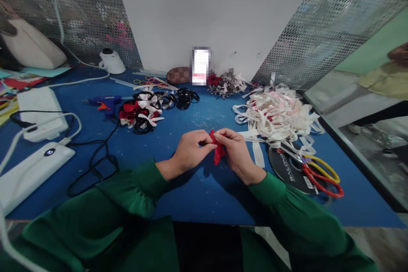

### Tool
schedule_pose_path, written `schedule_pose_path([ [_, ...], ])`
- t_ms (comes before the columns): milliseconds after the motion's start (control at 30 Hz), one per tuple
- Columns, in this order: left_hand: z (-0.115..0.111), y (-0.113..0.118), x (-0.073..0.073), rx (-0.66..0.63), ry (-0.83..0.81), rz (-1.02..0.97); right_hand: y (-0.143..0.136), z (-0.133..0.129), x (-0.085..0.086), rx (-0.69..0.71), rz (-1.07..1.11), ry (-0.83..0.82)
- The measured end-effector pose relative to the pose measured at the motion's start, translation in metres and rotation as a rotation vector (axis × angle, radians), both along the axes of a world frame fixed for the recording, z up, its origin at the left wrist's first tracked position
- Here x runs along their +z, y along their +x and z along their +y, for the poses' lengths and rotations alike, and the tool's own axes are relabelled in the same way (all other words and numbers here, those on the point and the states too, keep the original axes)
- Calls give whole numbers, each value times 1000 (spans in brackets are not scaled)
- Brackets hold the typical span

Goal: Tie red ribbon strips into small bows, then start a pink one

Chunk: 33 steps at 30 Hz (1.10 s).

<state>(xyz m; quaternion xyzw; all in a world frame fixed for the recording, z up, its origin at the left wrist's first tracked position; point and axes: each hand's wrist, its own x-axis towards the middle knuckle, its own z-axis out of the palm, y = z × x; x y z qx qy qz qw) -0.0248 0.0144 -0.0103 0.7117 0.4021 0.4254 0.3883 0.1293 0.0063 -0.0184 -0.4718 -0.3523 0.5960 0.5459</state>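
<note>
A small red ribbon piece (218,153) is pinched between both hands above the middle of the blue table. My left hand (193,149) grips its upper left edge between thumb and forefinger. From the other side my right hand (234,151) holds it, thumb pressed on top, and part of the ribbon hangs down between the hands. To the right of my right hand lies a heap of white ribbon (274,112). Red and white bows on black bands (142,112) are piled beyond my left hand.
A blue glue gun (106,104), power bank (35,174) and cables are at left. Black hair bands (186,97), a lit phone (200,66) and a grey-and-red ribbon pile (228,83) sit further back. Scissors (321,176) lie at right. Another person (387,78) is beyond the table.
</note>
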Motion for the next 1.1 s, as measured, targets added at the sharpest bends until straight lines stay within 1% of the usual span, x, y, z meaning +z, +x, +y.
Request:
schedule_pose_path([
  [133,-1,3,-5,73,-355,-195,2,2,1,-49,26,37],
  [200,-2,4,-6,64,-430,-263,1,2,1,-53,63,26],
  [300,-3,4,-4,40,-400,-247,0,2,1,-56,105,-1],
  [367,-3,4,-2,43,-400,-251,1,2,0,-39,80,-4],
  [567,1,5,0,127,-558,-465,6,2,5,66,-132,26],
  [700,5,3,-2,190,-650,-559,7,2,10,82,-115,65],
  [800,7,2,-4,188,-677,-602,8,4,9,75,-91,54],
  [933,6,2,-3,136,-695,-577,9,5,6,83,-92,60],
  [1100,4,3,0,82,-641,-402,7,4,5,106,-98,54],
])
